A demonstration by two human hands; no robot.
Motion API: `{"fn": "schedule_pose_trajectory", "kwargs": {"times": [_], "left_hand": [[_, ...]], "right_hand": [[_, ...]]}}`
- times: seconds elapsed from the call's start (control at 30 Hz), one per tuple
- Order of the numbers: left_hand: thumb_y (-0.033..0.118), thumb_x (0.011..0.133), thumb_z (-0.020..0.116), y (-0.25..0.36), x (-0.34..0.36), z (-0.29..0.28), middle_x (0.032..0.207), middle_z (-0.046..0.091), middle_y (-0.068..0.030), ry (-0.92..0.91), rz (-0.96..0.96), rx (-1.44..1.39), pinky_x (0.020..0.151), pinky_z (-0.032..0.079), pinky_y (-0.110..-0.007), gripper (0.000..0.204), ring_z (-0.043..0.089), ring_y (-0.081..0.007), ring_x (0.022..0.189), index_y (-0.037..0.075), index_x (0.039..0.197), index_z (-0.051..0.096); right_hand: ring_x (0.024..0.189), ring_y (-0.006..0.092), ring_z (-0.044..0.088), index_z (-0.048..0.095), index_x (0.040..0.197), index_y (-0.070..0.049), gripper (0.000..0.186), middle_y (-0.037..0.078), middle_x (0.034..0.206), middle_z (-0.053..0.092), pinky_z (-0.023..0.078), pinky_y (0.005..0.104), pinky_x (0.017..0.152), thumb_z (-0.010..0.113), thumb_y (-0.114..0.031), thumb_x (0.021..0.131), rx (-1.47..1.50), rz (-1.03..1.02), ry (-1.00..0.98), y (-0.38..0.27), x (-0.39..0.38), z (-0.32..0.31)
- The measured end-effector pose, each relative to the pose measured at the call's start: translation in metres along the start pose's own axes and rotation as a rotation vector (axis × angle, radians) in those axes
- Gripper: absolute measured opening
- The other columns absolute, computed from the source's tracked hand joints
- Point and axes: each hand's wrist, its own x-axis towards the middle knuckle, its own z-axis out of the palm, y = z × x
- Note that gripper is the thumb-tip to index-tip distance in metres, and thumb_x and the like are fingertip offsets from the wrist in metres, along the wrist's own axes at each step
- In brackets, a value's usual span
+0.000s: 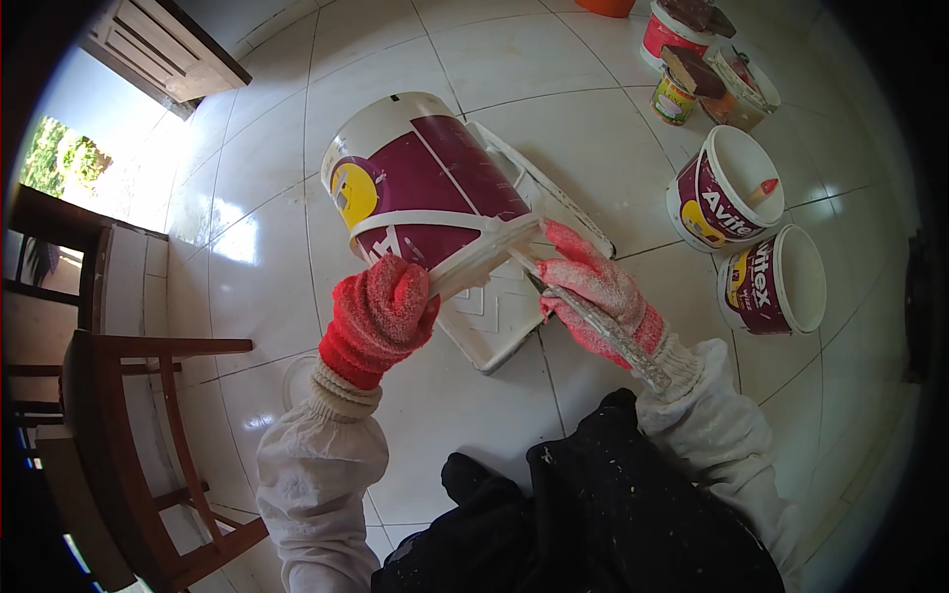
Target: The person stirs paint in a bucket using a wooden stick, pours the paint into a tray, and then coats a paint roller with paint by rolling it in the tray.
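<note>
A maroon-and-white bucket (455,163) tilts over the left edge of a paint tray (494,341), left hand (381,314) clenched on its rim, right hand (600,289) gripping a spattered stick (605,328); likely stiff, slippery plastic, heavy if full, best steadied with 2 hands.

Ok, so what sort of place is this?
Probably a room in a home: the glossy white floor tiles and brown wooden furniture suggest it. A large maroon-and-white plastic bucket and white plastic paint tray show painting gear is out.
</note>
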Motion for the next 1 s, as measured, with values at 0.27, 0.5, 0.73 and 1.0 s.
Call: {"fn": "schedule_pose_trajectory", "kwargs": {"times": [0.27, 0.5, 0.73, 1.0], "left_hand": [[0.009, 0.055, 0.075, 0.006, 0.003, 0.000, 0.078, 0.054, -0.0086, -0.035, 0.045, 0.011, 0.044, 0.041, -0.036, 0.041, 0.055, -0.0264, 0.055, 0.006, 0.089, 0.052], [0.009, 0.054, 0.076, 0.010, 0.018, -0.007, 0.081, 0.056, -0.0081, -0.068, 0.103, 0.051, 0.043, 0.042, -0.035, 0.045, 0.056, -0.0253, 0.056, 0.006, 0.093, 0.053], [0.008, 0.054, 0.076, 0.012, 0.027, -0.014, 0.080, 0.056, -0.0074, -0.110, 0.142, 0.056, 0.043, 0.044, -0.032, 0.047, 0.057, -0.0241, 0.058, 0.006, 0.095, 0.053], [0.009, 0.057, 0.075, 0.017, 0.043, -0.028, 0.077, 0.057, -0.0063, -0.152, 0.215, 0.066, 0.044, 0.046, -0.033, 0.042, 0.058, -0.0235, 0.061, 0.005, 0.094, 0.055]], "right_hand": [[0.094, 0.0210, 0.059, 0.055, 0.119, -0.002, 0.043, 0.018, 0.142, 0.034, 0.054, 0.0332, 0.076, 0.059, 0.014, 0.079, -0.315, -0.231, -0.076, 0.006, -0.001, -0.008], [0.101, 0.0281, 0.059, 0.058, 0.112, -0.005, 0.050, 0.020, 0.137, 0.040, 0.054, 0.0327, 0.079, 0.072, 0.011, 0.067, -0.391, -0.325, -0.010, -0.001, -0.002, -0.009], [0.099, 0.0291, 0.059, 0.059, 0.112, -0.007, 0.055, 0.021, 0.136, 0.044, 0.052, 0.0342, 0.078, 0.077, 0.007, 0.061, -0.717, -0.397, 0.059, -0.010, -0.001, -0.012], [0.108, 0.0322, 0.057, 0.058, 0.114, -0.009, 0.056, 0.023, 0.138, 0.042, 0.053, 0.0371, 0.082, 0.079, 0.003, 0.064, -0.520, -0.425, 0.050, -0.001, -0.005, -0.018]]}}
